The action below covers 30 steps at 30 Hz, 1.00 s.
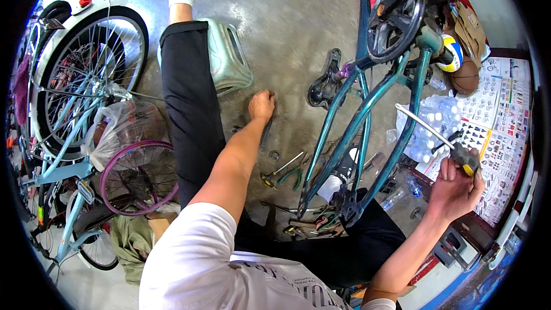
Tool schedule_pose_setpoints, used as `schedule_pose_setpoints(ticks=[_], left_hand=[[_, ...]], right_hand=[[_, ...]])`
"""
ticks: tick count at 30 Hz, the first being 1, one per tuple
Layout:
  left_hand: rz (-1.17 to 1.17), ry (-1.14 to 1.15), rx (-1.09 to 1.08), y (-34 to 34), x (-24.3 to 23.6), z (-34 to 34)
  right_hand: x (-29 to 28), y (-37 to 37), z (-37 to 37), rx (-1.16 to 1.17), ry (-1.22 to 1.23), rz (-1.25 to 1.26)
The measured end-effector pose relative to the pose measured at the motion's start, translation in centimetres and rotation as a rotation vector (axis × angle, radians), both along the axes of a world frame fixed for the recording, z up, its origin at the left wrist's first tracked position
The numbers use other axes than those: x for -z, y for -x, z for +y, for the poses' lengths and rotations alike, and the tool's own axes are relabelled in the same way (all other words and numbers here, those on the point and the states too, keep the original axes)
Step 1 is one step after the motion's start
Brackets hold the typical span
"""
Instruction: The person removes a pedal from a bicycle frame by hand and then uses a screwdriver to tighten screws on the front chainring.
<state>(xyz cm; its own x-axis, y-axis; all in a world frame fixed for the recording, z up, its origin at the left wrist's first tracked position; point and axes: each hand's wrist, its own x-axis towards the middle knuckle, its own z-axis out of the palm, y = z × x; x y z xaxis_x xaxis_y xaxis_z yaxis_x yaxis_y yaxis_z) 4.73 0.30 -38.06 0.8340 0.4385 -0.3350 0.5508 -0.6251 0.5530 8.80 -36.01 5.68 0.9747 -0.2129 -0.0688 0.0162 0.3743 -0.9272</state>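
My right hand (459, 186), at the right, is closed round the dark and yellow handle of a screwdriver (439, 136). Its long shaft points up and left, the tip close to a tube of the teal bicycle frame (367, 109); whether it touches I cannot tell. Low over the floor, my left hand (262, 106) has its fingers curled in, and what they hold, if anything, is hidden. A dark wrench (265, 136) lies just below that hand. The frame stands in front of me, with a dark chainring (376, 40) at its upper end.
Pliers (294, 177), a yellow-handled screwdriver (281, 169) and several other tools lie between my legs. A black saddle (327, 83) rests on the floor. Left are a pale green plastic can (229, 57), a purple wheel rim (106, 181) and a light-blue bicycle (74, 120). Bottles (433, 120) stand right.
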Motion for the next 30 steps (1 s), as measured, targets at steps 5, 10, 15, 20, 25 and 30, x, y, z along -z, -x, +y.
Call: schedule_pose_setpoints(ticks=[5,10,15,20,25,30], left_hand=[[0.066,0.012,-0.042,-0.7,0.1,1.5],[-0.004,0.136,-0.329,0.3,-3.3,1.5],[-0.253,0.509,-0.325,-2.8,-14.6,-0.5],[-0.873,0.362,0.125,-10.4,-33.1,-1.7],[-1.29,0.124,0.322,-17.0,-43.5,-4.2],[-1.255,-0.039,0.387,-19.7,-44.8,-4.7]], right_hand=[[0.1,-0.6,1.1,-0.037,-0.014,0.004],[-0.2,-0.1,1.6,0.036,-0.003,0.012],[-0.5,-1.1,2.2,0.14,-0.011,0.019],[-1.4,-2.1,3.1,0.188,0.019,-0.01],[-1.3,-2.6,2.8,0.276,0.142,-0.046],[-1.7,-3.0,2.6,0.268,0.317,-0.065]])
